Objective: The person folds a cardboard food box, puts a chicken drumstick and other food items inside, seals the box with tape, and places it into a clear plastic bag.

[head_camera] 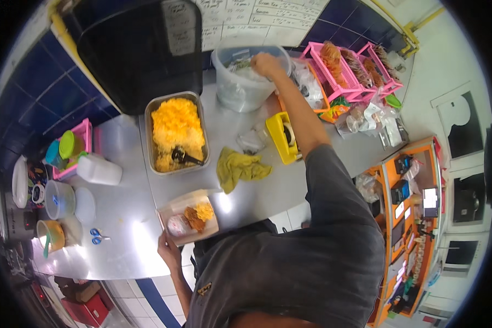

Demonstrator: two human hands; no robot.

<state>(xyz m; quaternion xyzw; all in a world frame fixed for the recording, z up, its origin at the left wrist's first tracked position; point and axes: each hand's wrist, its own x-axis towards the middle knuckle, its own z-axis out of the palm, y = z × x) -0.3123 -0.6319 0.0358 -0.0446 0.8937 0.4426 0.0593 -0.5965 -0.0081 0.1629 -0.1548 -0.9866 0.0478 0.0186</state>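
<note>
My left hand grips the near left corner of an open cardboard food box at the counter's front edge. Inside the box sit a wrapped round bundle, a piece of fried food and a yellow shredded portion. My right arm stretches across the counter, with my right hand inside the mouth of a translucent plastic bucket. Small clear packets lie in that bucket. The fingertips are hidden, so any hold on a packet cannot be made out.
A metal pan of yellow shredded food holds a black scoop. Nearby lie a yellow-green cloth and a yellow tape dispenser. Pink baskets stand at right. Blue-handled scissors and plastic tubs occupy the left.
</note>
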